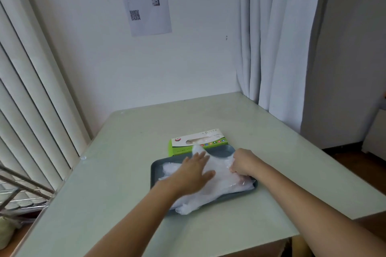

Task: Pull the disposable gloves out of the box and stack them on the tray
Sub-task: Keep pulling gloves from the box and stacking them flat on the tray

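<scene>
Gloves (211, 191) of thin clear plastic are heaped across the tray (155, 168), with one end spilling over its near edge and another reaching back toward the box (200, 142). The box is set just behind the tray, against its far rim, presumably so that each pull is kept short. The left hand (194, 171) is laid flat on the heap over the tray's middle, its grip apart with fingers straight, apparently so that the light film is pinned and smoothed. The right hand (243, 162) is held over the tray's right part, its grip clamped on a fold of glove, seemingly to draw it straight over the stack. The tray is carried by the table (271, 152). The box is printed green and white, with a small red emblem and a row of coloured icons; its lettering is too small to be read. On the wall far beyond the tray a sheet (144, 0) with a QR code is posted; its text cannot be read.
</scene>
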A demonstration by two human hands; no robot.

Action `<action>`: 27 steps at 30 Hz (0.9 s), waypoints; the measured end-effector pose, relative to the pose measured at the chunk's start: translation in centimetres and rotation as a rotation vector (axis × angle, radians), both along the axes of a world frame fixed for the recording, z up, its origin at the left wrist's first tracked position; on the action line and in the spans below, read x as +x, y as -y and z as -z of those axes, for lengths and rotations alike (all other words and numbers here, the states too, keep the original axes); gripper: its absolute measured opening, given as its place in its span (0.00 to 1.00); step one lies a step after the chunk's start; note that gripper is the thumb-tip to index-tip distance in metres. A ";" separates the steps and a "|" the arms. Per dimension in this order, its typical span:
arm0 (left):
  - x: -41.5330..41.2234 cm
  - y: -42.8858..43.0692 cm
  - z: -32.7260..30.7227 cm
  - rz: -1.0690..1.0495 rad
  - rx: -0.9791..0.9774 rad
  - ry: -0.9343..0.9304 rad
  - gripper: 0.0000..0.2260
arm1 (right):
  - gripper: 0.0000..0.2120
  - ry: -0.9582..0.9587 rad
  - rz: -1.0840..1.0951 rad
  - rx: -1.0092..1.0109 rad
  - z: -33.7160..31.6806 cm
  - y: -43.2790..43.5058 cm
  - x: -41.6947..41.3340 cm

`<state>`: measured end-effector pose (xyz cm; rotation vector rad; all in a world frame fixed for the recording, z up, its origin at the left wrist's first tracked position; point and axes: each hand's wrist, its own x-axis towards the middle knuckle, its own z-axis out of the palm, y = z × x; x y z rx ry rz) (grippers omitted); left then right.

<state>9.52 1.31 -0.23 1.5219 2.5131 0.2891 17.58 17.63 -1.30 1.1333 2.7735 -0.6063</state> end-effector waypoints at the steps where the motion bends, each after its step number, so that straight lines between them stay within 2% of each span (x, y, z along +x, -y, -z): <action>1: 0.2 -0.6 1.0 0.030 -0.074 -0.016 0.28 | 0.03 -0.029 0.004 0.003 0.2 0.1 0.1; 4: -0.4 -1.4 3.3 0.025 -0.206 -0.012 0.30 | 0.03 -0.081 0.003 -0.014 0.2 0.3 0.5; 6: -0.5 -1.4 4.1 0.021 -0.221 0.006 0.31 | 0.07 -0.149 0.004 0.090 -0.2 0.7 0.9; 8: -0.4 -1.2 4.5 0.021 -0.210 0.016 0.31 | 0.11 -0.374 -0.016 0.275 -0.5 1.8 1.2; 9: -0.4 -1.2 4.6 0.024 -0.205 0.014 0.31 | 0.12 -0.509 -0.058 0.294 -0.5 2.6 1.1; 11: -0.3 -1.1 4.6 0.030 -0.192 -0.001 0.30 | 0.15 -0.613 -0.144 0.082 -0.3 4.2 0.7; 13: 0.0 -0.9 4.4 0.045 -0.189 -0.015 0.30 | 0.18 -0.470 -0.212 -0.190 0.8 5.4 0.4; 14: 0.0 -0.8 4.5 0.047 -0.188 -0.020 0.30 | 0.19 -0.384 -0.273 -0.227 1.5 5.5 0.2; 17: -0.4 0.4 4.6 0.001 -0.194 -0.016 0.32 | 0.24 -0.189 -0.387 -0.106 3.0 4.6 -0.1; 19: -1.4 1.8 4.9 -0.063 -0.209 -0.005 0.35 | 0.27 -0.040 -0.386 0.004 3.5 3.7 -0.3; 22: -2.8 4.1 4.8 -0.144 -0.254 0.023 0.38 | 0.30 0.079 -0.343 0.056 3.8 3.1 -0.4; 25: -2.9 4.8 3.0 -0.146 -0.302 0.057 0.40 | 0.30 0.108 -0.318 0.072 2.6 2.8 -0.6; 27: -3.4 4.1 1.1 -0.197 -0.220 0.104 0.33 | 0.23 -0.014 -0.285 0.145 1.0 2.4 -1.3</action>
